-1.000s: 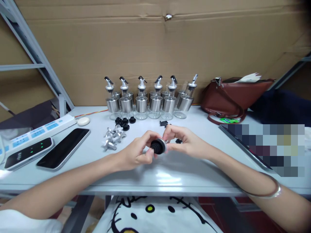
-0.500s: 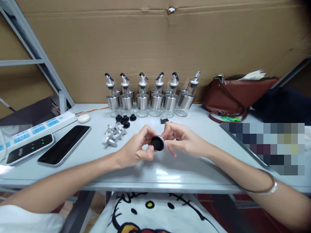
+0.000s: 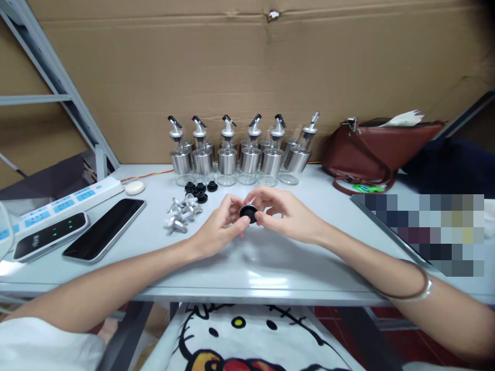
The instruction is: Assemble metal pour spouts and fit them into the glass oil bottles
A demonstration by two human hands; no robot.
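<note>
My left hand [image 3: 218,229] and my right hand [image 3: 284,214] meet over the middle of the grey table [image 3: 247,268]. Both pinch one small black stopper part [image 3: 248,212] between their fingertips. A few silver pour spouts [image 3: 180,214] lie just left of my left hand. Black rubber stoppers [image 3: 199,189] sit behind them. A row of several glass bottles with steel sleeves and spouts [image 3: 240,154] stands at the back.
Two dark phones [image 3: 104,229] and a white power strip [image 3: 65,198] lie at the left. A brown leather bag [image 3: 371,149] sits at the back right, a dark tablet edge [image 3: 371,216] in front of it. Cardboard forms the back wall.
Both hands moved a little away from me with the black part. The part has turned so its round black end faces me.
</note>
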